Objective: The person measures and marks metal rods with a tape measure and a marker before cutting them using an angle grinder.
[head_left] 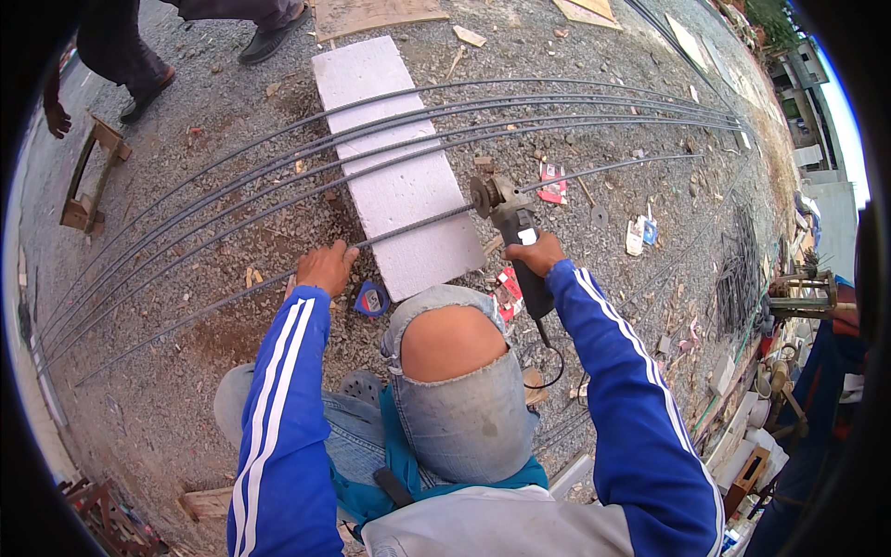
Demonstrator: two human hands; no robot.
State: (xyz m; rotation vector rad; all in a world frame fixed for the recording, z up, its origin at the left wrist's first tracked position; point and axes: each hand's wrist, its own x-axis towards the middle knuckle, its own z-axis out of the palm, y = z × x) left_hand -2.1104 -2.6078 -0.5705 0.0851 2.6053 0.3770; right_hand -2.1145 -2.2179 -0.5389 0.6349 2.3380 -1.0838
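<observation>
My left hand (325, 267) is closed around the nearest steel rebar (422, 223), left of a long white block (436, 260). The bar lies across this block and runs on to the right. In my right hand (538, 252) is a dark angle grinder (516, 227), gripped by its body. Its disc (481, 197) stands at the rebar just past the block's right edge; whether it touches the bar I cannot tell. Several more rebars (390, 118) cross the block farther away. A blue tape measure (371, 299) rests on the gravel near my left hand.
The grinder's cord (559, 367) loops beside my knee. Red-and-white packets (551, 184) lie right of the grinder. A person (186, 19) stands at the far left near a wooden frame (93, 176). Dark thin rods (740, 274) and scrap are heaped at the right.
</observation>
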